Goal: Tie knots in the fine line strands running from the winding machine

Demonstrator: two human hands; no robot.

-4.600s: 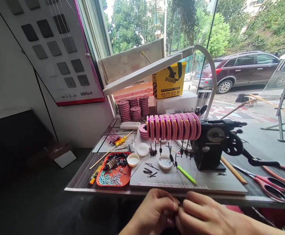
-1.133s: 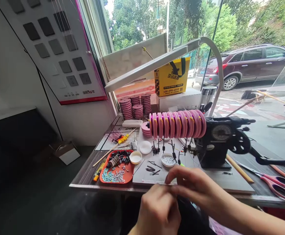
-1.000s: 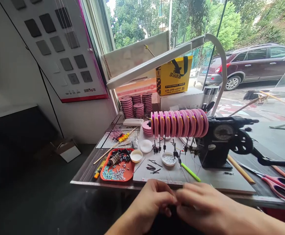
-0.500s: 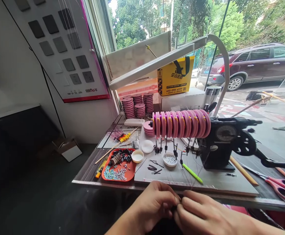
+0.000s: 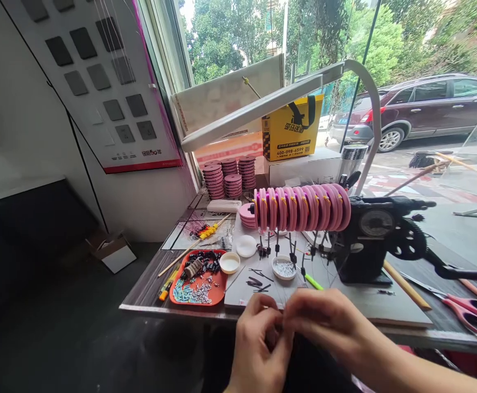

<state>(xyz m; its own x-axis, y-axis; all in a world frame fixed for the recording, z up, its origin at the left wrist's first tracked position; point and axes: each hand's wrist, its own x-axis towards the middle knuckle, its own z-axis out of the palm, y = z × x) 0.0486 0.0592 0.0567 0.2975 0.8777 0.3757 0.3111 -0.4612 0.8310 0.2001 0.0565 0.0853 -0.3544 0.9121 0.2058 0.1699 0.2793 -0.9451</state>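
Note:
My left hand (image 5: pixel 258 349) and my right hand (image 5: pixel 326 322) meet at the near edge of the table, fingertips pinched together on something too small to make out. Thin lines run from them up toward a row of pink spools (image 5: pixel 301 208) mounted on a black hand-crank winder (image 5: pixel 375 240). Small black clips (image 5: pixel 277 248) hang under the spools. A white dish of tiny beads (image 5: pixel 283 268) and loose black pieces (image 5: pixel 257 281) lie on the grey mat (image 5: pixel 357 305) just beyond my hands.
An orange tray (image 5: pixel 197 284) of small parts and a white cap (image 5: pixel 230 262) sit at the left. Red scissors (image 5: pixel 465 314) and a wooden stick (image 5: pixel 406 292) lie at the right. Stacked pink spools (image 5: pixel 228 179), a yellow bag (image 5: pixel 291 131) and a desk lamp (image 5: pixel 263 106) stand behind.
Both hands have risen from below the table edge to just over it and shifted slightly left. The pinch between them stays closed.

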